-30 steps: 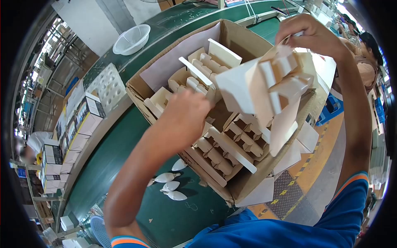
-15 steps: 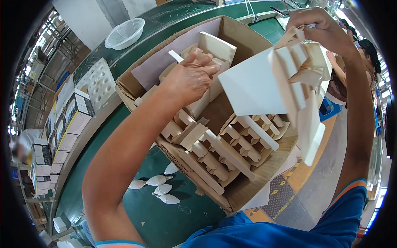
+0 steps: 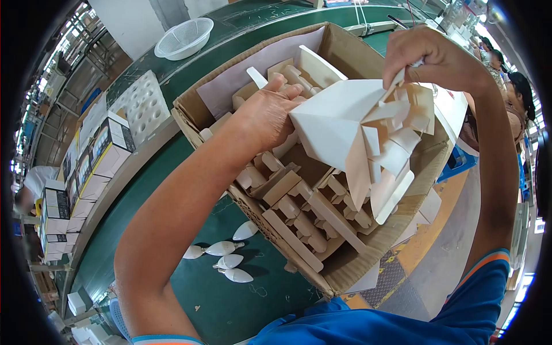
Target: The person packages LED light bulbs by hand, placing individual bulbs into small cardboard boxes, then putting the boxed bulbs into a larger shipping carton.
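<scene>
My right hand (image 3: 428,60) grips the upper edge of a white folded cardboard insert (image 3: 330,118), which hangs tilted over a large open carton (image 3: 382,256). Folded flaps and slots show on the insert's right side. Over the carton's left half, my left hand (image 3: 267,115) has its fingers bent down among more inserts, close to the held one's left corner. Its fingertips are hidden. Inside the carton, white and tan partition inserts (image 3: 302,221) stand in rows; the held insert covers part of them.
Several white candle-shaped bulbs (image 3: 225,248) lie on the green table (image 3: 230,310). A white mesh basket (image 3: 185,39) and a white tray with holes (image 3: 141,109) are beyond the carton. Printed boxes (image 3: 112,152) line the left. Other people (image 3: 517,95) sit at the right.
The held insert has come left and lower over the carton, turning so that its flaps face me more. My left hand stays over the carton's left half. The view has shifted slightly.
</scene>
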A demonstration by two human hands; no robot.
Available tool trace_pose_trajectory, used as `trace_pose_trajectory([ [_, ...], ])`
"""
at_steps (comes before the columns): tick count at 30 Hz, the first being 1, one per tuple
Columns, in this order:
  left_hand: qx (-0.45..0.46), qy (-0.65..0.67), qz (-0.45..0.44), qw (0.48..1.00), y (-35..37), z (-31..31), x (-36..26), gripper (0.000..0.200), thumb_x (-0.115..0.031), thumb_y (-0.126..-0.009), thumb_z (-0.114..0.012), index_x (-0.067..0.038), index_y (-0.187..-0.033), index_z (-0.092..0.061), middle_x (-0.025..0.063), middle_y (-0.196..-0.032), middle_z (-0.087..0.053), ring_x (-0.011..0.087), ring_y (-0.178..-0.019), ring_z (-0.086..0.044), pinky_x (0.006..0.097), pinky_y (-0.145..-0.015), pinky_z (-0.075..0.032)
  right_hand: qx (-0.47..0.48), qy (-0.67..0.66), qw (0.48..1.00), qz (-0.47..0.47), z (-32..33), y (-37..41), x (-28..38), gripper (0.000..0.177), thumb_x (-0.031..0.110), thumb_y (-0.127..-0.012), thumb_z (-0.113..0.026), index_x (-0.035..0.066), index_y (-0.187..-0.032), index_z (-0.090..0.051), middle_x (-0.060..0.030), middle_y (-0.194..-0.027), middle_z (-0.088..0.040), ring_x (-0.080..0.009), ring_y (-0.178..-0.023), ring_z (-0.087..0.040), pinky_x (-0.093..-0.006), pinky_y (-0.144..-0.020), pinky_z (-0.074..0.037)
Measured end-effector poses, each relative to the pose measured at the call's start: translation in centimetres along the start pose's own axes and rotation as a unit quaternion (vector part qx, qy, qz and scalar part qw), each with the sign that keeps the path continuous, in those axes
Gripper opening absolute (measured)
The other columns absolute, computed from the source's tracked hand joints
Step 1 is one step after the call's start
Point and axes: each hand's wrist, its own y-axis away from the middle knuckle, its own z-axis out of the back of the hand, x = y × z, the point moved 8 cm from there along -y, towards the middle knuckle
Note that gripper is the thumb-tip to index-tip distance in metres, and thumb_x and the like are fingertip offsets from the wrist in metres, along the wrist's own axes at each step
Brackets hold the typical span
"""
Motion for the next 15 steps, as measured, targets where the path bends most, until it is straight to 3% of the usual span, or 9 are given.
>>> trace_pose_trajectory([
  [1,0.001,0.000,0.000,1.000,0.1,-0.2,0.1,0.040,-0.009,-0.083,-0.056,-0.021,-0.121,-0.056,0.0013,-0.137,-0.046,0.0210,-0.133,-0.033,0.0433,-0.112,-0.022,0.000,-0.001,1.000,0.000,-0.3,0.2,-0.2,0.024,-0.002,-0.065,-0.059,0.006,-0.084,-0.072,-0.0026,-0.072,-0.063,-0.0156,-0.074,-0.055,-0.0270,-0.064,-0.046],
  [3,-0.016,-0.074,-0.069,0.995,0.2,0.0,-0.8,0.042,-0.008,-0.083,-0.056,-0.022,-0.123,-0.054,-0.0025,-0.139,-0.043,0.0190,-0.132,-0.034,0.0450,-0.111,-0.022,0.027,-0.090,0.995,0.034,-1.4,0.6,-0.1,0.019,-0.001,-0.075,-0.058,-0.005,-0.090,-0.069,-0.0090,-0.083,-0.067,-0.0123,-0.073,-0.063,-0.0257,-0.065,-0.050],
  [5,0.014,-0.097,-0.071,0.993,0.2,-0.2,-0.8,0.043,-0.008,-0.083,-0.055,-0.022,-0.123,-0.054,-0.0041,-0.140,-0.042,0.0183,-0.132,-0.034,0.0455,-0.111,-0.021,0.049,-0.085,0.994,0.050,-2.3,0.4,0.6,0.020,-0.003,-0.074,-0.056,-0.004,-0.089,-0.069,-0.0112,-0.083,-0.067,-0.0147,-0.075,-0.064,-0.0252,-0.066,-0.052],
  [7,0.044,-0.120,-0.075,0.989,0.0,-0.6,-1.3,0.043,-0.008,-0.083,-0.054,-0.023,-0.124,-0.054,-0.0057,-0.141,-0.040,0.0176,-0.132,-0.034,0.0460,-0.111,-0.020,0.045,-0.045,0.998,0.007,-3.2,0.0,0.4,0.023,-0.001,-0.065,-0.060,0.006,-0.083,-0.072,-0.0048,-0.081,-0.068,-0.0194,-0.079,-0.058,-0.0319,-0.072,-0.046],
  [9,0.045,-0.119,-0.069,0.989,-0.3,-0.5,-2.0,0.045,-0.005,-0.083,-0.052,-0.023,-0.124,-0.054,-0.0064,-0.141,-0.040,0.0176,-0.133,-0.033,0.0463,-0.111,-0.018,0.032,-0.111,0.993,0.011,-3.8,-1.3,-1.0,0.024,0.001,-0.066,-0.060,0.005,-0.087,-0.072,-0.0048,-0.082,-0.068,-0.0188,-0.073,-0.059,-0.0322,-0.069,-0.047],
  [11,0.053,-0.092,-0.065,0.992,-0.5,-0.3,-1.6,0.045,-0.004,-0.082,-0.053,-0.022,-0.123,-0.055,-0.0059,-0.141,-0.039,0.0180,-0.134,-0.032,0.0465,-0.111,-0.019,0.112,-0.111,0.983,-0.098,-5.6,-3.3,-2.3,0.025,0.004,-0.067,-0.061,0.003,-0.090,-0.072,-0.0052,-0.082,-0.068,-0.0177,-0.066,-0.060,-0.0311,-0.064,-0.048],
  [13,0.061,-0.063,-0.057,0.995,-0.1,-0.8,-0.9,0.044,-0.003,-0.080,-0.054,-0.021,-0.121,-0.057,-0.0054,-0.142,-0.038,0.0184,-0.135,-0.031,0.0468,-0.110,-0.019,0.163,-0.064,0.981,-0.088,-7.1,-5.6,-2.7,0.025,0.008,-0.071,-0.061,0.002,-0.094,-0.071,-0.0059,-0.079,-0.068,-0.0157,-0.064,-0.061,-0.0304,-0.061,-0.048],
  [15,-0.012,-0.019,-0.062,0.998,0.3,-0.8,-0.3,0.046,0.000,-0.076,-0.054,-0.017,-0.119,-0.058,-0.0030,-0.141,-0.039,0.0197,-0.136,-0.028,0.0459,-0.109,-0.021,0.198,-0.066,0.977,-0.050,-10.4,-7.1,-3.1,0.024,0.012,-0.073,-0.063,0.002,-0.094,-0.070,-0.0086,-0.077,-0.068,-0.0155,-0.066,-0.062,-0.0303,-0.064,-0.048],
])
